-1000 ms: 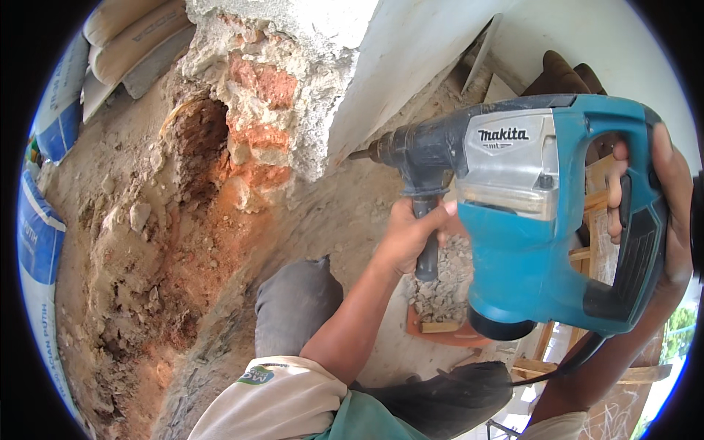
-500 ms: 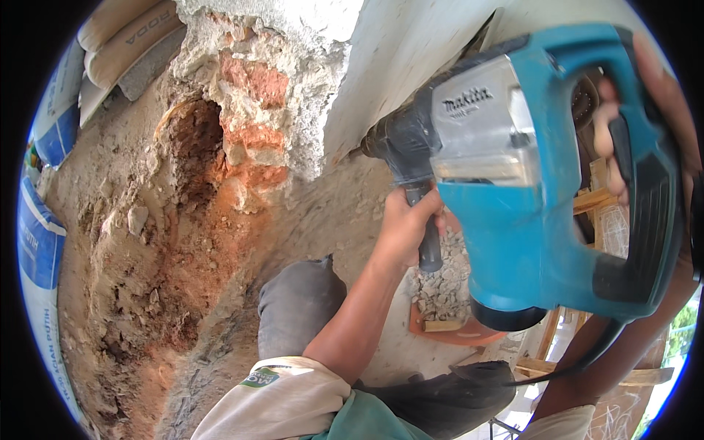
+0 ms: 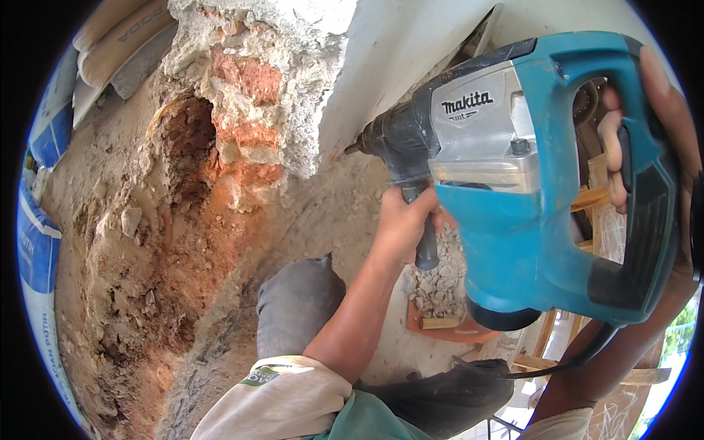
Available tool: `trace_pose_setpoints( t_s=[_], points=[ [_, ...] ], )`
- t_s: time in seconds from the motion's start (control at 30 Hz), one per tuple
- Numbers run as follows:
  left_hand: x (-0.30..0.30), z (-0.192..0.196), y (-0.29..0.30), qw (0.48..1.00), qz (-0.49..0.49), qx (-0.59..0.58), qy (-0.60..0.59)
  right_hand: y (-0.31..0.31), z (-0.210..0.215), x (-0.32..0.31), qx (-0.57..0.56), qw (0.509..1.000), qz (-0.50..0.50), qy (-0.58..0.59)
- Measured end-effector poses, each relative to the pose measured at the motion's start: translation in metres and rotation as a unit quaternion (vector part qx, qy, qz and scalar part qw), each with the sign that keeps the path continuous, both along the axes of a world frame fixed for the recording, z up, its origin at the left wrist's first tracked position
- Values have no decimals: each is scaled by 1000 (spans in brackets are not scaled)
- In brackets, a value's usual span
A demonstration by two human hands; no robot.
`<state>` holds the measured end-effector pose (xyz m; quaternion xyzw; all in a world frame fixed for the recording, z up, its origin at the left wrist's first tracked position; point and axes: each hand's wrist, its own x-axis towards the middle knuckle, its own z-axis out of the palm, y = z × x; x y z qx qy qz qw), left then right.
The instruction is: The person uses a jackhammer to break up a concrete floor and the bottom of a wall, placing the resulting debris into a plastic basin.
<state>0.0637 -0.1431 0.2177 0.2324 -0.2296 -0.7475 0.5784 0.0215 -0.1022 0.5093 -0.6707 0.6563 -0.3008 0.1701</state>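
We saw a bulky teal rotary hammer with a silver housing and a black nose. It sat between both hands, its bit pointing left near the white wall; we could not tell whether they touched. The left hand was wrapped around the black side handle, the right hand around the rear handle. We noticed dark lettering on the housing and printing on a blue-and-white bag.

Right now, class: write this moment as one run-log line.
left hand: grips side handle; right hand: grips rear handle; drill: bit near wall; rubble: in orange tray
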Motion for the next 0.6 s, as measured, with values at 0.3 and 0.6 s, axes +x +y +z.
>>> trace_pose_setpoints(
  t_s=[0.3,0.6],
  points=[
    [2,10,3,1000,25,8,11,2,1,0,4,1000,10,5],
    [-1,2,5,999,34,15,16,3,-2,1,18,1000,12,9]
  ],
)
